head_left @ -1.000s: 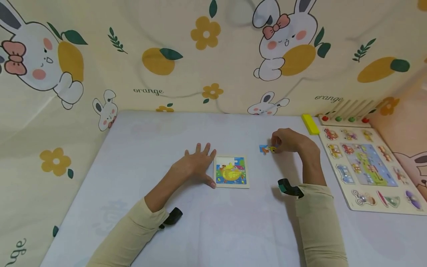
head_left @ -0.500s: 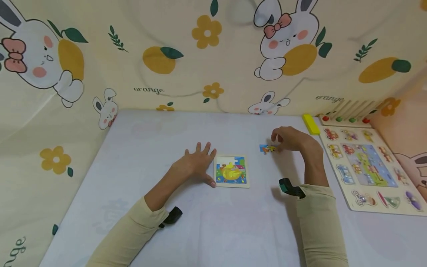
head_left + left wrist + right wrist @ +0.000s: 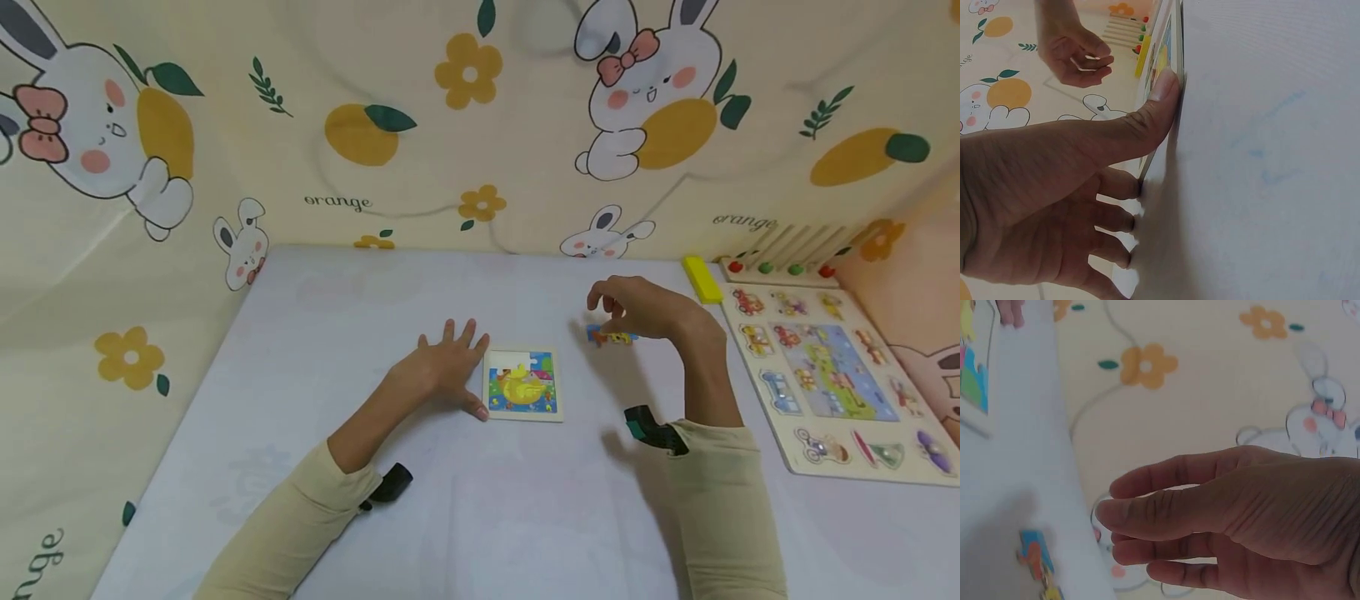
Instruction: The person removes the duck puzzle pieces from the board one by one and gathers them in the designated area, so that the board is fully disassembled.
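1. Your left hand (image 3: 442,371) lies spread wide on the table (image 3: 510,508), at nine o'clock of the puzzle (image 3: 522,386). The thumb touches the puzzle's rim near its seven o'clock corner.
2. The puzzle lies flat near the middle of the table; its duck picture has a white patch at eleven o'clock. The left wrist view gives it almost edge-on, partly behind your thumb, and the right wrist view cuts it off at ten o'clock.
3. Your right hand (image 3: 637,307) hangs above the pieces (image 3: 621,338), fingers loosely bent, with a narrow gap between thumb and forefinger in the right wrist view.
4. Those pieces lie at two o'clock from the puzzle, well apart from it. Your right hand partly covers them in the head view, and the right wrist view crops them at seven o'clock, so you cannot count them.
5. At three o'clock, the board (image 3: 840,375) runs to the head view's edge; its small pictures are hard to make out.
6. Both your sleeves (image 3: 723,508) are cut off at six o'clock.
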Demonstrator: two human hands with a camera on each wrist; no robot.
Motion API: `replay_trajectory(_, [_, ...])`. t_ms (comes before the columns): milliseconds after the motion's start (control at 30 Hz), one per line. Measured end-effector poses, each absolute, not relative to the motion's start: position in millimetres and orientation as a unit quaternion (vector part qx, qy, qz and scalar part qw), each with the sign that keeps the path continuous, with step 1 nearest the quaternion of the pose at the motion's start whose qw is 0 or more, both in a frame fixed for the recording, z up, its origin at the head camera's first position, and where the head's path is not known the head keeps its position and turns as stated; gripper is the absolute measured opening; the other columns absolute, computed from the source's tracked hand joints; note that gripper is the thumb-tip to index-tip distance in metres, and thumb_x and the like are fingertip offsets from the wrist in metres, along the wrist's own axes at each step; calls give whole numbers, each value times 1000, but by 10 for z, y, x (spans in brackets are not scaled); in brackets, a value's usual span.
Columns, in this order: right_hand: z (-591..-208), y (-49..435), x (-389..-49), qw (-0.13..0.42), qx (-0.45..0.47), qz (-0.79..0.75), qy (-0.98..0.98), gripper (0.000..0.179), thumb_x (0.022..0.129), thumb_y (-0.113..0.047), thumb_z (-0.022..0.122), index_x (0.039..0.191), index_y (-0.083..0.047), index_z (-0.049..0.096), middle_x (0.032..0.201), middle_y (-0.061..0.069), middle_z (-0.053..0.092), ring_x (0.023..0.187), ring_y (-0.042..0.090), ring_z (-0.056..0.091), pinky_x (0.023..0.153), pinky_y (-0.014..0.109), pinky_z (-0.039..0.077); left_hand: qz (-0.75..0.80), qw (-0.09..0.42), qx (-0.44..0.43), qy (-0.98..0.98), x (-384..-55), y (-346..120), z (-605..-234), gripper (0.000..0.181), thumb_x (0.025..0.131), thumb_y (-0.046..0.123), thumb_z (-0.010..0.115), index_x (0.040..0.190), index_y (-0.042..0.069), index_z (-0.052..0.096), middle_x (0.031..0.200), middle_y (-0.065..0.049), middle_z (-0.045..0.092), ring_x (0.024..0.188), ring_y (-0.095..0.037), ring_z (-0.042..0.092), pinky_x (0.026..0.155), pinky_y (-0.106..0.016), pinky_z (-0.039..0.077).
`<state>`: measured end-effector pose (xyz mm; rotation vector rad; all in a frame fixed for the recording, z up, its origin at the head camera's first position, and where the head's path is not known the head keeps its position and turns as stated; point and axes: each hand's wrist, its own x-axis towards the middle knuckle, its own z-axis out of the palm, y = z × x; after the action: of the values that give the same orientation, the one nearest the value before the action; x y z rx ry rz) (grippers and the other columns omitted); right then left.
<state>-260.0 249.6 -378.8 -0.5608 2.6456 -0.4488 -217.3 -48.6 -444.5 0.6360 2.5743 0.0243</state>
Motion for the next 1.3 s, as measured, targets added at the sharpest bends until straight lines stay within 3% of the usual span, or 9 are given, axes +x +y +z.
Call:
replay_trajectory(167, [-3776,2274,-2539,218,-232,-152,936,38,93,-8,78,129,-12,66,121,17,66,113,30,59,94,46,56,6,243,232,942,-2181,-488,-4445,120,80,62,83,169,14,18,178,-16,6,164,-46,8,123,-72,26])
replay_trajectory(333, [-3828,2072,-2504,279,-261,-122,916,52,92,-15,81,139,-24,62,122,13,67,110,26,62,90,42,55,7,247,234,940,-2185,-497,-4452,121,80,62,83,169,14,17,178,-16,5,164,-47,7,123,-72,26])
replay_trajectory(467, [-3916,1940,-2518,307,-290,-99,901,55,92,-12,80,141,-27,61,116,11,65,104,23,61,87,37,55,6,245,235,941,-2182,-502,-4453,121,80,64,82,169,14,16,178,-16,5,164,-46,7,123,-72,27])
replay_trajectory(700, [-4080,1789,-2541,302,-304,-74,901,51,89,-5,81,134,-24,66,102,9,62,92,19,54,79,29,47,5,249,233,940,-2184,-490,-4463,120,81,64,81,169,14,16,178,-16,5,164,-46,7,123,-72,27])
replay_trajectory(933, [-4129,1753,-2562,294,-299,-57,906,41,90,-5,80,124,-22,65,99,8,61,90,19,54,75,28,47,5,251,231,940,-2187,-487,-4451,122,80,64,82,169,14,16,178,-16,4,164,-46,7,123,-72,26])
replay_trajectory(1300, [-4138,1723,-2574,300,-297,-47,906,38,88,-17,85,116,-21,59,95,6,58,89,19,54,76,29,44,-1,238,237,942,-2177,-505,-4481,120,81,66,80,169,15,17,178,-16,5,164,-46,8,123,-72,28])
